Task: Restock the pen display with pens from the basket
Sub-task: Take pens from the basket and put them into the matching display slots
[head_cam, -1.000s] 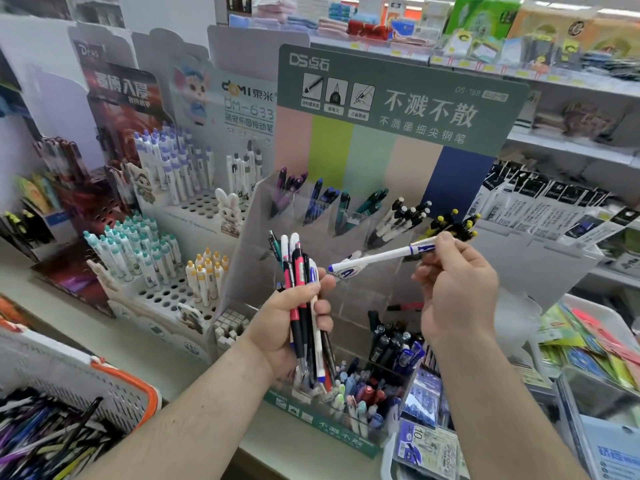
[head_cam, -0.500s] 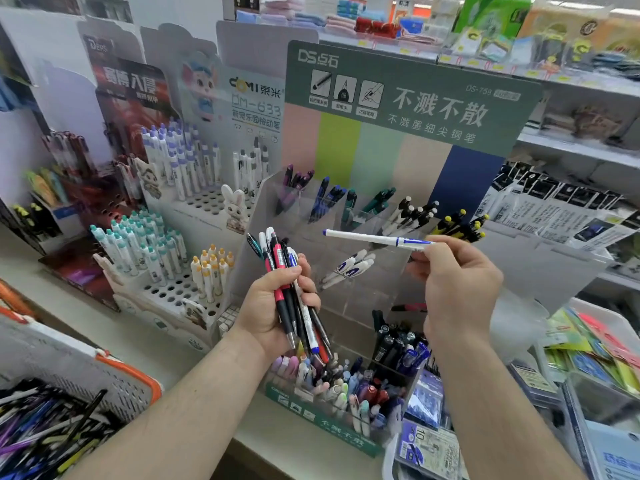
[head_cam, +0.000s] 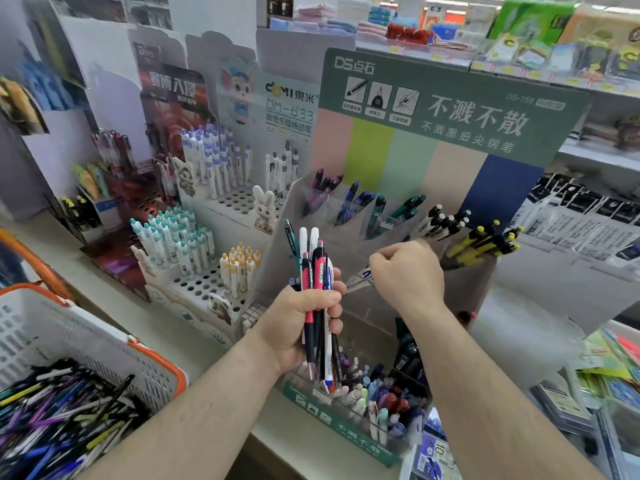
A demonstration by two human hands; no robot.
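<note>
The left hand (head_cam: 304, 320) grips an upright bundle of red, black and white pens (head_cam: 317, 271) before the pen display (head_cam: 398, 216); the right hand (head_cam: 408, 275), fingers curled, pinches a white-and-blue pen (head_cam: 360, 277).

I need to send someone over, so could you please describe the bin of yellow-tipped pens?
Find the green display sign. Its top row of clear bins runs beneath; take the rightmost, below the dark blue stripe. Only its pens are black with yellow ends.
</note>
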